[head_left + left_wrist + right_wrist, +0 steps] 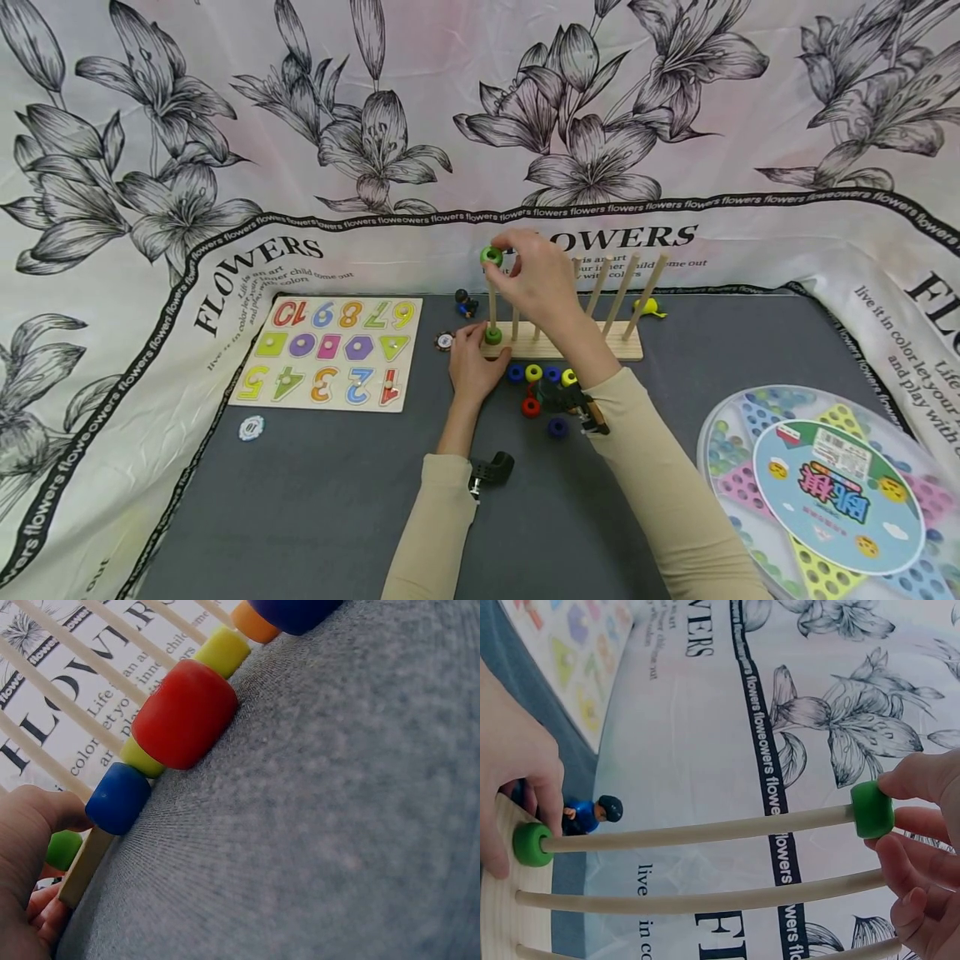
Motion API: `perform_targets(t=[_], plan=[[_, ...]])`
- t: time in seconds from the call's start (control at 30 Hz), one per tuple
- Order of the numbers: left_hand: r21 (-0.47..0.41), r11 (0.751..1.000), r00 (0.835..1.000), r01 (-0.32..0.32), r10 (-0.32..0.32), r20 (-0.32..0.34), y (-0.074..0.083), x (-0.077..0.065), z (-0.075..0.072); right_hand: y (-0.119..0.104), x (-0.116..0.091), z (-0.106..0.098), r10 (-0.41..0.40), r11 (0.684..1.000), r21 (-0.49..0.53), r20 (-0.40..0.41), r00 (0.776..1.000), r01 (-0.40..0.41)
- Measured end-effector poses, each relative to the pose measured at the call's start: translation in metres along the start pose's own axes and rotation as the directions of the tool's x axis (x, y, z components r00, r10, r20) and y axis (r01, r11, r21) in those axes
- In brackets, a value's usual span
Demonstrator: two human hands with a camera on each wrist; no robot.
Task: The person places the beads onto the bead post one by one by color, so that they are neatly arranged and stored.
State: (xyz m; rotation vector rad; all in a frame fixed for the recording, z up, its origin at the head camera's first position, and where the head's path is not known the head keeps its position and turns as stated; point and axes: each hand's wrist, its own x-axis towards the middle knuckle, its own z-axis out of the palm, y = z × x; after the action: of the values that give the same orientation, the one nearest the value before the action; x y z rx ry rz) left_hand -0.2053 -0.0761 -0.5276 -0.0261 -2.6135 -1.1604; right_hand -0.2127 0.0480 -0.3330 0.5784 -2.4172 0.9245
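A wooden peg stand (626, 345) with several upright pegs lies across the table. My left hand (474, 367) grips its left end, thumb at one side and fingers at the other, as the left wrist view (79, 866) base edge shows. Between finger and thumb, my right hand (546, 279) pinches a green bead (872, 809) at the top of the leftmost peg. Another green bead (532, 844) sits at the bottom of that same peg. In front of the stand lie loose beads: blue (557, 427), red (531, 407) and yellow (533, 372), some partly hidden by the right wrist camera.
A number and shape puzzle board (330, 354) lies at left, with a poker chip (252, 427) below it. Behind the stand are a small figurine (466, 303) and a yellow toy (649, 308). A round Chinese checkers box (832, 492) lies at right. Another chip (445, 341) is beside the stand.
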Motion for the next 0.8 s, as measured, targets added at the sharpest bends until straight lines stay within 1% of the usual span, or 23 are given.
perform_targets(t=[0.2,0.37,0.57,0.8], plan=[[-0.001,1.0,1.0,-0.001,0.001,-0.002,-0.001,0.0,0.0,-0.001,0.0,-0.001,0.012,1.0,-0.012,0.002,1.0,-0.012],[-0.002,1.0,1.0,0.006,-0.006,0.0,0.0,-0.001,0.001,-0.001,-0.001,-0.006,0.004,1.0,-0.005,-0.019,1.0,-0.005],[-0.002,1.0,1.0,0.014,-0.014,-0.004,0.0,-0.001,0.002,0.003,-0.011,-0.015,-0.029,0.998,0.063,-0.043,0.999,0.032],[0.021,1.0,1.0,0.006,-0.005,-0.013,-0.001,0.0,0.002,0.019,-0.031,-0.023,-0.011,0.987,0.161,-0.059,0.998,0.02]])
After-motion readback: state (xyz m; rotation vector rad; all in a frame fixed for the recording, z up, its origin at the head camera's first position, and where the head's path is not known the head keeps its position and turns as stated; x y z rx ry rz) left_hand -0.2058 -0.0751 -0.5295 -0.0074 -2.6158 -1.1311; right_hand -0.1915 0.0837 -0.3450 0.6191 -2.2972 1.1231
